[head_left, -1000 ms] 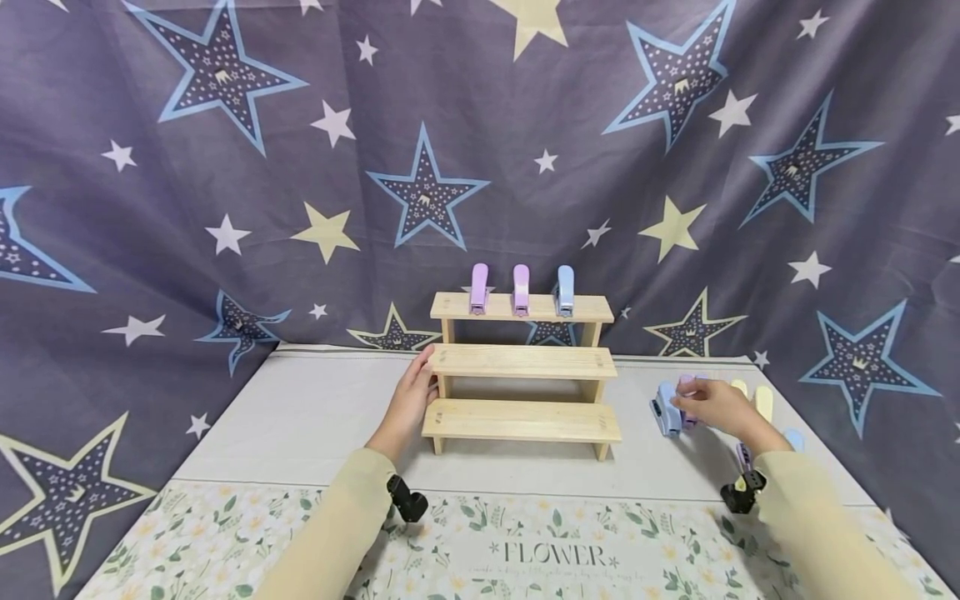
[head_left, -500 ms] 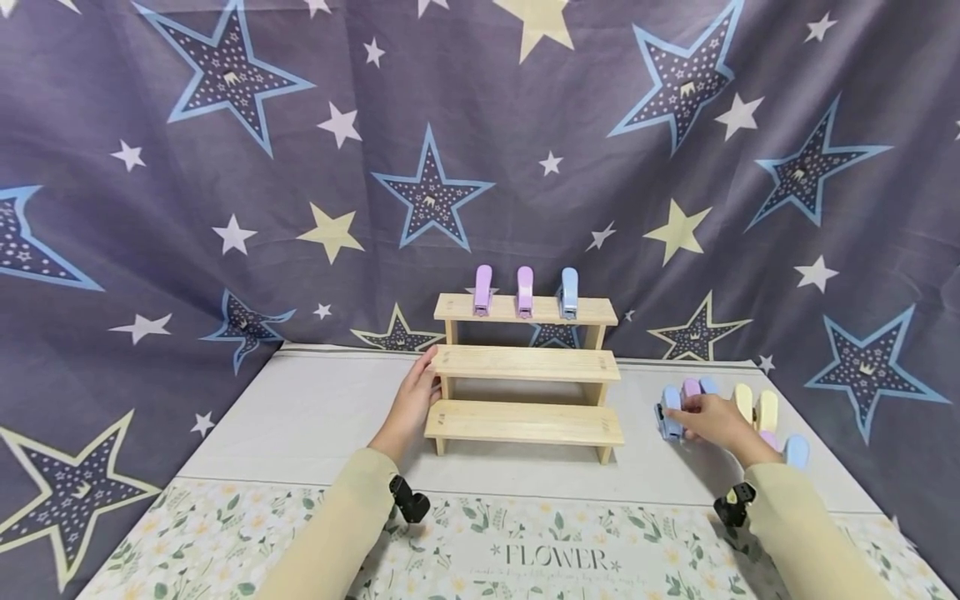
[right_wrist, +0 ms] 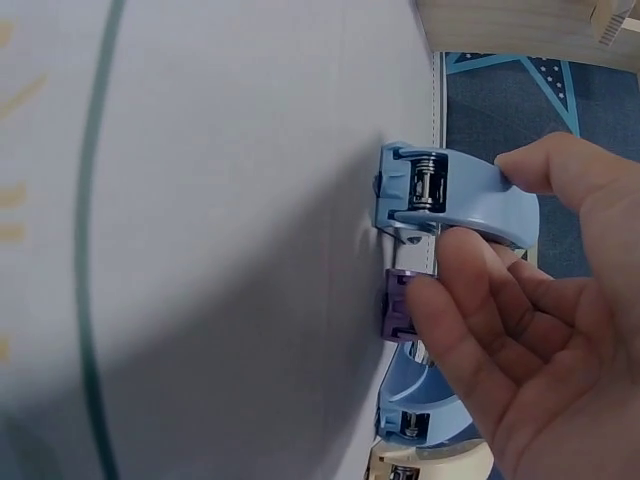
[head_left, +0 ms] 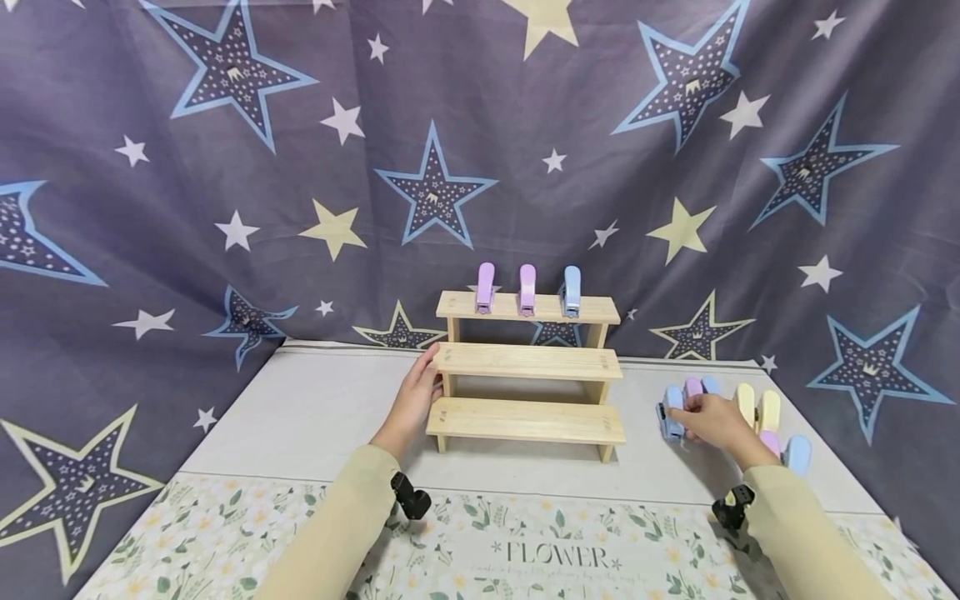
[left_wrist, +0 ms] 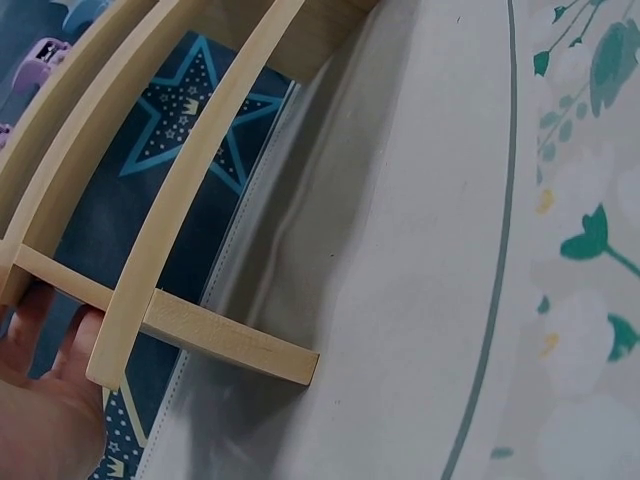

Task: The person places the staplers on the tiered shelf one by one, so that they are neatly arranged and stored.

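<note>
The right hand (head_left: 716, 419) pinches a light blue stapler (head_left: 671, 412) between thumb and curled fingers (right_wrist: 470, 300); the stapler stands on the bench (head_left: 315, 417) at the left end of a cluster of pastel staplers (head_left: 757, 412), blue, purple and yellow, that sit close together to the right of a wooden three-step shelf (head_left: 528, 367). In the right wrist view a purple stapler (right_wrist: 400, 305) lies just beside the held one, partly behind the fingers. The left hand (head_left: 416, 400) rests against the left end of the shelf, its fingers wrapped round the side frame at the middle step. On the top step stand two purple staplers (head_left: 506, 289) and a blue one (head_left: 572, 291), spaced apart. The bench is covered by a pale cloth whose near edge bears a floral band (head_left: 525, 550) with the word FLOWER. Behind and at both sides hangs a dark grey-purple curtain (head_left: 225, 167) printed with blue, white and yellow stars.
</note>
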`<control>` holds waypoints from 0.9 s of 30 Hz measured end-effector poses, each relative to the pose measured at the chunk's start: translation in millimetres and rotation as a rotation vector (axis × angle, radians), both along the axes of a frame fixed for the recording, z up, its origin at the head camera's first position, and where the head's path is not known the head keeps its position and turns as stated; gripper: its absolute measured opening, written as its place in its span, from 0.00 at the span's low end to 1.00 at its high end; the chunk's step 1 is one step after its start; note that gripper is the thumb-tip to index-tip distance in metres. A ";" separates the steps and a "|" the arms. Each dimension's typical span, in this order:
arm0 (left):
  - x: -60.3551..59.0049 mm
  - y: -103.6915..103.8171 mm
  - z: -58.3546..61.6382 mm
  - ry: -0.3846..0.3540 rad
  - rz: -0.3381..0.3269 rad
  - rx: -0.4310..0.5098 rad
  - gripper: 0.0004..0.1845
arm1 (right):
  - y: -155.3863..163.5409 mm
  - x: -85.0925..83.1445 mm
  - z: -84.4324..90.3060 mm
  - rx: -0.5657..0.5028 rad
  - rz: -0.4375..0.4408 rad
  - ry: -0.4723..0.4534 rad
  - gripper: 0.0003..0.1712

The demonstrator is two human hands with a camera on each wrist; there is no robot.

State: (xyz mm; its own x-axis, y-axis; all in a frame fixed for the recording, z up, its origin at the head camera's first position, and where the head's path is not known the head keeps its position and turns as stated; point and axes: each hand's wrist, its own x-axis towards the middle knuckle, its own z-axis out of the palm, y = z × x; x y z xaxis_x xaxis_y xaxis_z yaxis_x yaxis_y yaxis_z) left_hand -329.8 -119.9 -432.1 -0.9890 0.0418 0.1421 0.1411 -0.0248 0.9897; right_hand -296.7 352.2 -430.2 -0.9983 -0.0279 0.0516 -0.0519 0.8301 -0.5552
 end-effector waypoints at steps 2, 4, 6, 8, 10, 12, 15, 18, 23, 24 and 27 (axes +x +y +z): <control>6.2 0.9 7.9 -0.006 -0.008 -0.002 0.26 | -0.2 0.9 -0.1 -0.003 0.001 0.003 0.19; 6.7 0.4 9.6 -0.015 -0.018 0.001 0.27 | -0.5 1.5 -0.5 0.001 -0.004 0.006 0.19; 6.6 0.3 10.3 -0.023 -0.025 0.004 0.27 | -0.4 1.8 -0.5 0.015 -0.007 0.018 0.18; 3.4 -0.3 6.6 -0.024 -0.021 0.000 0.27 | -0.1 2.3 0.4 0.022 -0.013 0.032 0.18; 0.5 -0.3 2.1 -0.018 -0.011 0.001 0.27 | 0.3 2.9 2.9 0.031 -0.012 0.052 0.19; 0.3 -0.4 1.1 -0.012 -0.002 -0.009 0.27 | 0.4 3.3 5.4 0.033 -0.012 0.070 0.20; 0.3 -0.3 1.2 -0.017 0.006 -0.016 0.26 | -0.4 4.8 10.3 0.040 -0.004 0.094 0.21; 0.0 -0.9 2.1 -0.028 0.000 -0.008 0.26 | -3.5 7.5 16.4 0.042 -0.006 0.107 0.21; -1.4 -2.6 4.0 -0.042 -0.020 0.004 0.27 | -8.7 12.4 28.9 0.028 -0.012 0.127 0.22; -1.6 -2.8 4.1 -0.042 -0.022 0.004 0.27 | -9.7 13.2 31.4 0.031 -0.013 0.134 0.22; -1.9 -3.0 3.2 -0.036 -0.023 -0.001 0.27 | -12.0 14.4 38.8 0.059 -0.013 0.169 0.21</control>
State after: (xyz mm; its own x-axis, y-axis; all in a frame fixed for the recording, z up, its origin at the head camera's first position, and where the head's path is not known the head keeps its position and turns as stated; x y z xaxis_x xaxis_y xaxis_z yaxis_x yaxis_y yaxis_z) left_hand -331.7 -122.9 -428.9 -0.9923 0.0643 0.1061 0.1045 -0.0271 0.9942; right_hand -282.3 340.3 -391.4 -0.9759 -0.0232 0.2171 -0.1295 0.8623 -0.4896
